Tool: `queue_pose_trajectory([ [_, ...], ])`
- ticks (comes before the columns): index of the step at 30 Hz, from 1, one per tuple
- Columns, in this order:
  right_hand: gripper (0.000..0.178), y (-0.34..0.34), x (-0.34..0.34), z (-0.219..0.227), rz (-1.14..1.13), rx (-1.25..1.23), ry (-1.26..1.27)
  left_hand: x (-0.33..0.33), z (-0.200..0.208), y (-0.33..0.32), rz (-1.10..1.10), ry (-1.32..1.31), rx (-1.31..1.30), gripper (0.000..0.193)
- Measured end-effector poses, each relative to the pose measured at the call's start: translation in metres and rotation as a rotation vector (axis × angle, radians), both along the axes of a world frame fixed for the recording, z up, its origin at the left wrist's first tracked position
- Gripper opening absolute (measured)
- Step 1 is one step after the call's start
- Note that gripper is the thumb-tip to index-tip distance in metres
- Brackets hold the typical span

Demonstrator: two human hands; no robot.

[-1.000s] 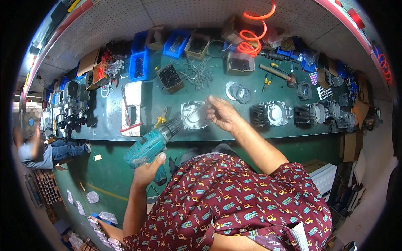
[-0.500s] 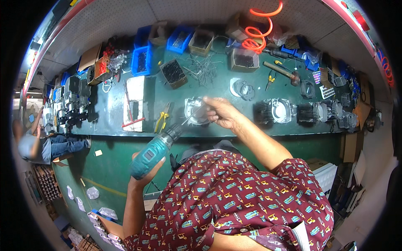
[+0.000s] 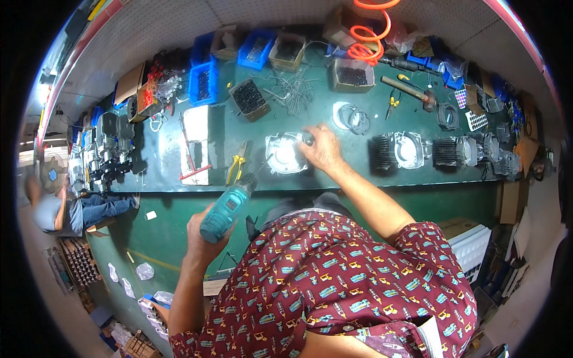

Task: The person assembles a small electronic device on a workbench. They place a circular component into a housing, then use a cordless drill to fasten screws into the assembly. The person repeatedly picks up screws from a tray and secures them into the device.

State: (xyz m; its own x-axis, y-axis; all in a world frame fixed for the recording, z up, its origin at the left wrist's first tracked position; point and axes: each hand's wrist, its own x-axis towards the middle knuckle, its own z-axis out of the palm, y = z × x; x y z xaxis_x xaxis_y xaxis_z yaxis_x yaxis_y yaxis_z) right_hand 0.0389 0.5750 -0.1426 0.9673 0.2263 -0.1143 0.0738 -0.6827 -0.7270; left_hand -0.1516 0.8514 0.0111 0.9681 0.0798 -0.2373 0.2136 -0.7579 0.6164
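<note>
The person's left hand [image 3: 198,234] has its grip wrapped round 1 teal and black power drill [image 3: 225,216]. The drill points up and right toward the round-centred, silver-grey metal part [image 3: 283,156], which lies on the dark green surface [image 3: 161,173] in front of the person. The right hand [image 3: 323,149] is at the right edge of this part. Its fingers bend close to a small dark piece [image 3: 308,139]; I cannot tell if that grip pinches it.

The work on this part looks partway to me. The part is set down, but the drill's body is apart from it. Any screws are too small to see. Dark-finned metal parts [image 3: 385,154] stand in a row to the right, with no hand on them; I cannot tell if they are finished.
</note>
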Motion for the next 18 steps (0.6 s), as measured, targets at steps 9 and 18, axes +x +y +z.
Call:
queue_pose_trajectory([
  [9, 0.038, -0.005, 0.002, 0.001, 0.084, 0.003, 0.006, 0.027, 0.037, -0.024, -0.155, 0.129, 0.251, 0.028],
  [18, 0.038, -0.004, 0.0, -0.006, 0.072, 0.049, 0.028, 0.073, 0.069, -0.034, -0.388, 0.38, 0.498, 0.03],
])
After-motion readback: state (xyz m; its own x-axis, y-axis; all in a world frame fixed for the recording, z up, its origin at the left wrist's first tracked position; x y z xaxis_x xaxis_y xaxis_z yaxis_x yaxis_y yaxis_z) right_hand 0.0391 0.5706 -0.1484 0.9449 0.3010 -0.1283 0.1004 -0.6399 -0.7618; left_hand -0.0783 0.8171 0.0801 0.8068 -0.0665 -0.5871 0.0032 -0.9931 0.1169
